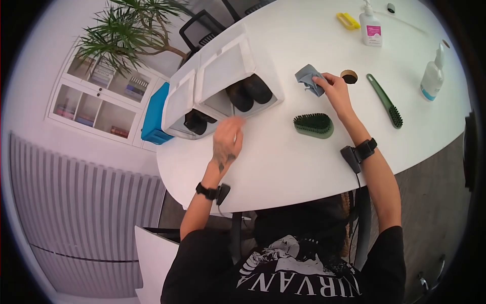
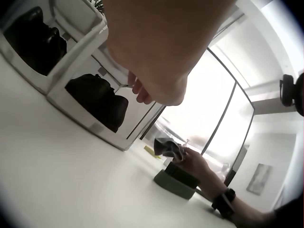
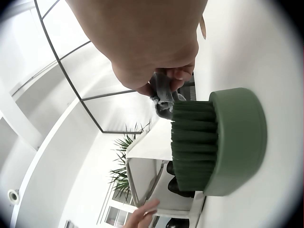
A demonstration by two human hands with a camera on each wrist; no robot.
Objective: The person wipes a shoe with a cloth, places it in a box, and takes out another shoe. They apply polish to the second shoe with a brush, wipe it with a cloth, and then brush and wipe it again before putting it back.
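Observation:
My left hand [image 1: 228, 139] is in front of a white two-compartment shoe organizer [image 1: 225, 63], its fingers loosely bent with nothing in them. Black shoes [image 1: 249, 92] sit in the nearer compartment, their toes facing out. Another pair of black shoes [image 1: 197, 122] is in the other compartment, partly in shadow. Between thumb and fingers, my right hand [image 1: 336, 93] pinches a crumpled blue-grey cloth [image 1: 309, 80] above the table. A green oval scrub brush [image 3: 237, 142] lies just below that hand, bristles facing away from me in the head view.
A long-handled green brush [image 1: 383, 99] lies to the right, beyond a round cable hole [image 1: 349, 76]. Farther off are a spray bottle [image 1: 432, 78], a pump bottle [image 1: 371, 28] and a yellow object [image 1: 348, 21]. A blue box [image 1: 155, 117] stands behind the organizer.

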